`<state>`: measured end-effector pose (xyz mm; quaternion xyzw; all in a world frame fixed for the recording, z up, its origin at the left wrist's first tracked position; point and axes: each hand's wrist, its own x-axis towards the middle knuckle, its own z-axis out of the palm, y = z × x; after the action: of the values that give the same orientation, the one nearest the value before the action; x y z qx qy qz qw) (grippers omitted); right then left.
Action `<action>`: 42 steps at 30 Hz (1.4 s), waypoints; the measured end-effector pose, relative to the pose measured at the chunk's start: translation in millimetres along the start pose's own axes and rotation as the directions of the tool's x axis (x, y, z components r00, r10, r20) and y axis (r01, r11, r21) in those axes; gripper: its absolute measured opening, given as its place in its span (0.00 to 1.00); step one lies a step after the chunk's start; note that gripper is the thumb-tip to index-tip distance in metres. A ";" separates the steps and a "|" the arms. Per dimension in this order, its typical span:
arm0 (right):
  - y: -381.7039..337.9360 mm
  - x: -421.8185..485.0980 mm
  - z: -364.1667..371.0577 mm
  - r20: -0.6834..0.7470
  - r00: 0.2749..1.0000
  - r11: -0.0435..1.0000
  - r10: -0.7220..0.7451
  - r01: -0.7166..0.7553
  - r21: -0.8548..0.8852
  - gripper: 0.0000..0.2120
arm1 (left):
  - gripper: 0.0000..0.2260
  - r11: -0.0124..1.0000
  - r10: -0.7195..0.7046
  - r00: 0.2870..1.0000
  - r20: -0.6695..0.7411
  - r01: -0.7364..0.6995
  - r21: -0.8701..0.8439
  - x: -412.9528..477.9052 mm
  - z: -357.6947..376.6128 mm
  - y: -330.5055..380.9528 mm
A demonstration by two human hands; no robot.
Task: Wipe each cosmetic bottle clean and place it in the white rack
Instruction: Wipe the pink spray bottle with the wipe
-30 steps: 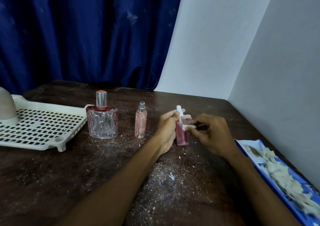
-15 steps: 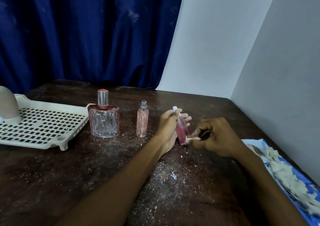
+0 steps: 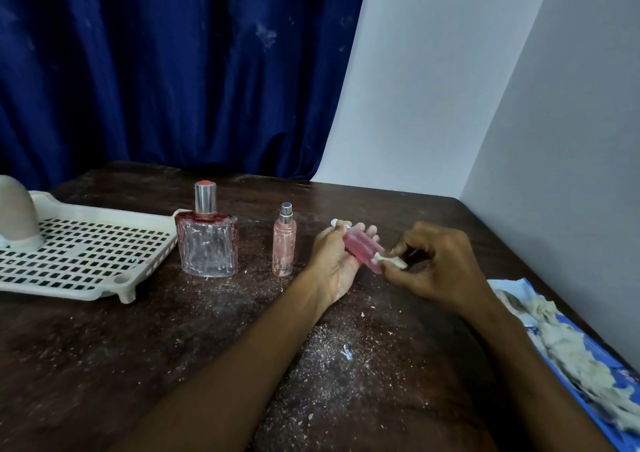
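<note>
While the left hand (image 3: 334,254) grips the small pink bottle (image 3: 362,249) tilted just right of the frame's centre, fingers (image 3: 367,229) curled behind it, the right hand (image 3: 440,268) pinches a pale wipe scrap (image 3: 388,261) against its lower end; the white rack (image 3: 86,254) sits at mid-left, well apart

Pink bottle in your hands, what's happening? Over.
Left hand holds small pink bottle, tilted. Right hand pinches whitish wipe scrap on its base. Wide glass bottle, slim pink spray bottle stand between it and white slotted rack.
</note>
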<state>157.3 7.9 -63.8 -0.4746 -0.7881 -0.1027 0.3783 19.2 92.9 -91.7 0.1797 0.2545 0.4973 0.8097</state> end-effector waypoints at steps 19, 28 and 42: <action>-0.6 0.6 4.2 -0.011 1.000 0.992 0.013 -0.015 -0.127 0.09 | 0.09 0.987 -0.020 0.997 -0.074 0.008 -0.162 1.9 -0.4 2.9; -3.2 -1.7 8.7 0.025 0.999 0.997 0.026 -0.024 -0.075 0.09 | 0.14 0.991 0.009 0.996 -0.085 -0.020 -0.135 -1.3 -1.8 2.1; 4.5 -2.6 10.3 -0.057 0.998 0.991 0.041 -0.048 -0.125 0.11 | 0.13 0.961 0.217 0.975 0.037 -0.220 0.169 -5.8 3.1 -8.8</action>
<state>156.5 13.9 -73.6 -0.5119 -0.7586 -0.1568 0.3712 25.1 83.6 -92.7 0.2806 0.2678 0.5582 0.7334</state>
